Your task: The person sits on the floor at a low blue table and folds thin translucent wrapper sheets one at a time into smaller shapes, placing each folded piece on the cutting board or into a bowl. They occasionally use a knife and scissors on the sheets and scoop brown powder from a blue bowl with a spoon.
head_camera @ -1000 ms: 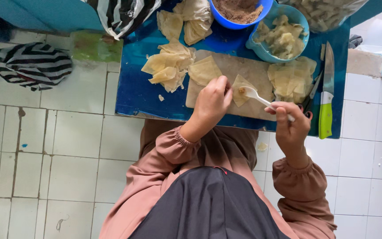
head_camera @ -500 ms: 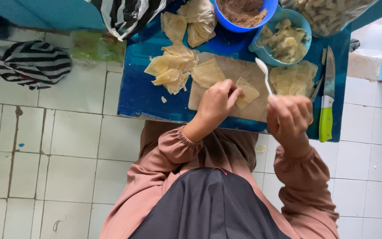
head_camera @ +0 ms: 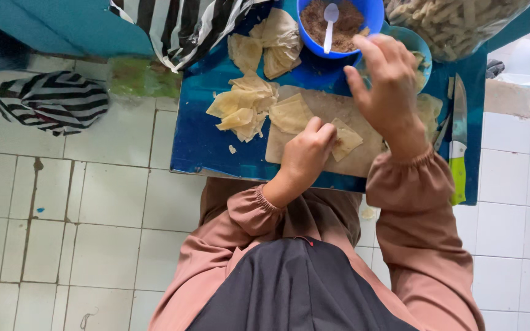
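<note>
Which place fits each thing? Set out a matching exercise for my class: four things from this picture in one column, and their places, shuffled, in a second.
Things:
1. white spoon
2. knife with green handle
3. left hand
4. striped bag

Places:
A. on the tiled floor, left of the blue table
B. pressing a folded wrapper on the wooden board
C. standing in the blue bowl of brown filling
D. at the table's right edge

Pairs: 1-C, 2-D, 3-B, 4-A
</note>
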{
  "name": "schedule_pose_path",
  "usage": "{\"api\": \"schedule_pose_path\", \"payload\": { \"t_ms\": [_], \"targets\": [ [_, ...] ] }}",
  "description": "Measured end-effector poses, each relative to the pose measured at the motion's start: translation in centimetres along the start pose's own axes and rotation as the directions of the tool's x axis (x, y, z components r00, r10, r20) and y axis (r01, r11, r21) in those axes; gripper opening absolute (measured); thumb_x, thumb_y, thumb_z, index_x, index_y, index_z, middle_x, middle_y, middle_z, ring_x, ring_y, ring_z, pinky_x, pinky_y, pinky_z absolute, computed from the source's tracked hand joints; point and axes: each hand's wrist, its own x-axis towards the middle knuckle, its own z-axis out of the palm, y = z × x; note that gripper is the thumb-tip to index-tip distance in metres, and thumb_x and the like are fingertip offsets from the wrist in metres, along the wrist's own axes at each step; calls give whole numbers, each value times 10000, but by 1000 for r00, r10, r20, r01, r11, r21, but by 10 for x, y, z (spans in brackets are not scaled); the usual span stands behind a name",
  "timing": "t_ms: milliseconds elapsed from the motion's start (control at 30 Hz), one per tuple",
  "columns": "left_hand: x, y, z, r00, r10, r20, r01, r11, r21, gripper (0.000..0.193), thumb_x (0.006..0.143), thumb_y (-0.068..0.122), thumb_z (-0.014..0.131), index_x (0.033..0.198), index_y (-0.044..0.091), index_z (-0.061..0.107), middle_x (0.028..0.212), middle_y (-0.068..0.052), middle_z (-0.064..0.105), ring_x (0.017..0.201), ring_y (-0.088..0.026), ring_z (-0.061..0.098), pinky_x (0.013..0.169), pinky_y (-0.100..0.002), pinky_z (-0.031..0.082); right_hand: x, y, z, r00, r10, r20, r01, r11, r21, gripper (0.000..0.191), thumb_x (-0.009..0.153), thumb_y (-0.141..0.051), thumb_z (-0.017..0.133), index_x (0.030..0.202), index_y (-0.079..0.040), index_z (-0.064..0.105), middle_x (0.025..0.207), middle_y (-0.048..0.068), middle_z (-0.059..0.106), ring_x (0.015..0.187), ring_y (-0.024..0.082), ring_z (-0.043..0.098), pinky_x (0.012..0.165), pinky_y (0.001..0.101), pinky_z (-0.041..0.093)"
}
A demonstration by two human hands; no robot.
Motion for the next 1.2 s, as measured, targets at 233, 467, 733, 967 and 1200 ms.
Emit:
{"api": "schedule_pose_path", "payload": {
  "t_ms": [233,467,733,967,1200],
  "targets": [
    [2,4,-7,1000,4,27,-4,1000,-23,74,970,190,658,970,125,623,971,-108,590,790,-349,676,630,-455,530,-94,-25,-6,854,439,279,-438,896,-69,211,861,-177,792,914,-29,650,928,159,637,912,384,610,782,470,478],
    [-1,5,-8,1000,21,-10,-21,1000,-12,78,978,204,658,970,131,634,960,-105,591,791,-347,674,639,-447,532,-108,-25,2,776,558,293,-620,761,191,130,934,-101,721,972,-15,632,924,126,670,857,278,667,754,382,517],
    [0,5,-4,1000,17,-6,-17,1000,8,98,980,217,658,954,127,628,945,-104,592,785,-342,675,633,-445,530,-112,-17,7,690,650,319,-663,389,640,258,978,54,585,1222,-5,527,1022,60,723,897,86,690,799,218,530],
    [-2,3,-4,1000,24,-9,-24,1000,19,88,970,205,659,959,127,619,954,-103,588,787,-339,675,627,-446,528,-110,-33,19,763,605,227,-635,637,437,221,901,34,754,1065,-29,620,949,76,653,782,137,597,699,271,488],
    [-7,4,-5,994,107,1,-106,983,147,94,938,122,652,1030,133,642,988,-72,585,847,-266,679,676,-386,546,-107,-39,-8,964,179,195,-193,980,52,174,892,-7,695,1060,-43,717,1015,102,662,990,303,608,891,412,459]
  ]
}}
